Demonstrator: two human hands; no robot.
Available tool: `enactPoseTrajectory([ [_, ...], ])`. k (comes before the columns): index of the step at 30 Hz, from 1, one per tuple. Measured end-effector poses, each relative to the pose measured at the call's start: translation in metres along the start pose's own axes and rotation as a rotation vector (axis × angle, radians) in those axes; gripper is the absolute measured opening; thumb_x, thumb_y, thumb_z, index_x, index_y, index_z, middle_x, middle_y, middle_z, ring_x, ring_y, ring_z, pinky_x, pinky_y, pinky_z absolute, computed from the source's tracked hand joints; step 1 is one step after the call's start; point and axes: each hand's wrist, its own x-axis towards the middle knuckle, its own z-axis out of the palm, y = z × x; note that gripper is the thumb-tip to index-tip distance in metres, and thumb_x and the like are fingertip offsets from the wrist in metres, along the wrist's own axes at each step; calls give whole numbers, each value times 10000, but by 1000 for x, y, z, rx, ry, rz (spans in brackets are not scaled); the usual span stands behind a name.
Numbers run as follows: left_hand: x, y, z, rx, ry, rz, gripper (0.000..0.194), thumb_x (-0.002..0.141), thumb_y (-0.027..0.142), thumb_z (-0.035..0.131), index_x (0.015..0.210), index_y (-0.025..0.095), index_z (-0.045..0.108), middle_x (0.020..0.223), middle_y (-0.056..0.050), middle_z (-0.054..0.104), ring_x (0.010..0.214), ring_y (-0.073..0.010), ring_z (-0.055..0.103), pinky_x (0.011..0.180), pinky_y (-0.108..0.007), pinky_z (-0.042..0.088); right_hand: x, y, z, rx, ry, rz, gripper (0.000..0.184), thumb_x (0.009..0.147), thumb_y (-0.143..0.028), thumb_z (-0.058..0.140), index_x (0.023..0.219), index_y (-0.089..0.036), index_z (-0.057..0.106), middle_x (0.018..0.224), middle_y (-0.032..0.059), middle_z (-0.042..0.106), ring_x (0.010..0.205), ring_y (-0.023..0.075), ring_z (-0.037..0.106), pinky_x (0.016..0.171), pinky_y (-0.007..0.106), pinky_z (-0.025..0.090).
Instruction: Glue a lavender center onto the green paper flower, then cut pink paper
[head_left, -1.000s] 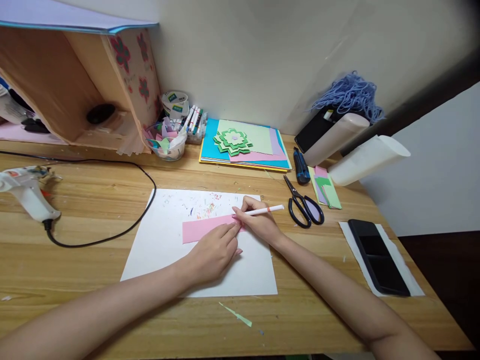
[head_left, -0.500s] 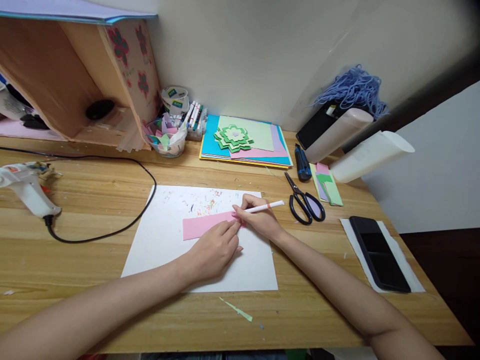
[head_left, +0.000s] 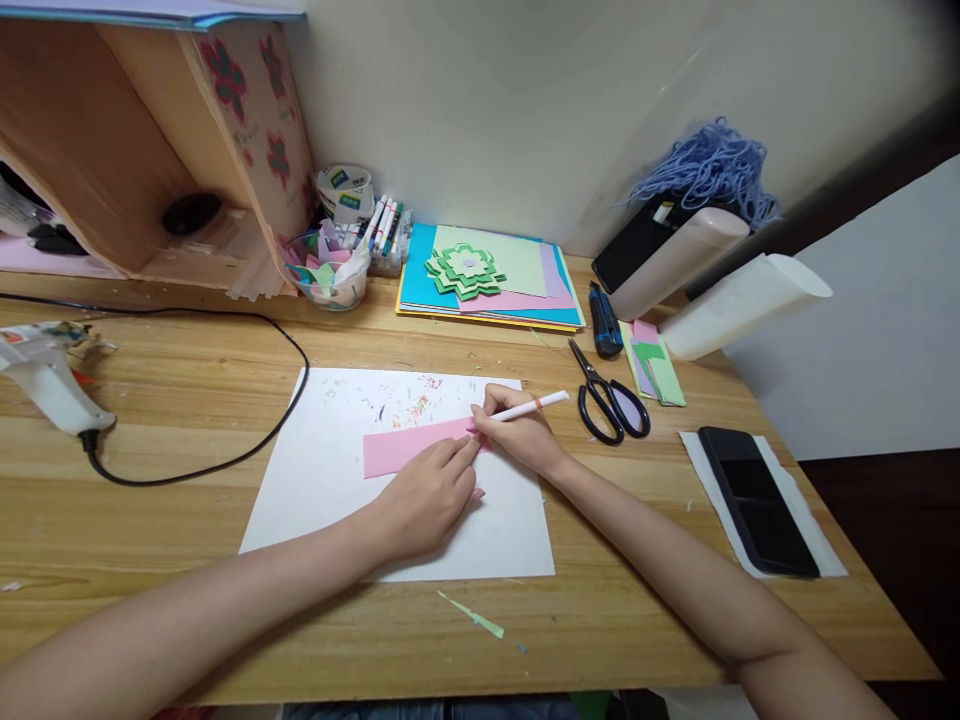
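A pink paper strip (head_left: 397, 450) lies on a white sheet of paper (head_left: 315, 500) that carries coloured ink marks near its top. My left hand (head_left: 431, 495) presses the strip down from the near side, fingers close together over its right part. In a writing grip, my right hand (head_left: 517, 430) is closed around a white marker (head_left: 536, 406) with an orange band, its back end pointing up to the right. The marker's tip is hidden behind my fingers at the strip's right end, where both hands nearly meet.
Black-handled scissors (head_left: 606, 400) and a blue utility knife (head_left: 604, 320) lie to the right, with a phone (head_left: 757, 500) beyond. A glue gun (head_left: 56, 385) and its cord (head_left: 289, 420) are at left. Behind sit a scrap tub (head_left: 330, 285) and layered green paper flower (head_left: 466, 270).
Both hands stay at the strip's right end with almost no movement. My right hand and the marker shift very slightly; the whole view tilts a little.
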Motion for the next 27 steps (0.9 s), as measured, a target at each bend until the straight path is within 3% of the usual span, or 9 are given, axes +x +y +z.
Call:
enactPoseTrajectory([
  [6, -1, 0, 1, -6, 3, 3, 300, 890, 221, 354, 1000, 18, 545, 1211, -235, 496, 1081, -281, 495, 876, -446, 449, 1, 3, 0, -1, 43, -27, 298, 753, -238, 541, 540, -188, 339, 519, -56, 357, 484, 81, 340, 457, 215, 272],
  [14, -1, 0, 0, 23, 5, 10, 313, 886, 220, 365, 998, -3, 554, 1190, -241, 510, 1060, -288, 504, 869, -435, 454, -1, 1, 1, 83, 11, 34, 313, 766, -377, 569, 584, -192, 393, 515, -44, 449, 500, 105, 456, 475, 228, 339],
  [27, -2, 0, 3, 19, 30, 15, 306, 882, 214, 383, 1009, -10, 548, 1193, -248, 507, 1070, -290, 499, 870, -437, 458, 1, 3, -1, -31, 47, -40, 283, 732, -204, 539, 531, -189, 341, 506, -59, 358, 481, 84, 334, 457, 221, 257],
])
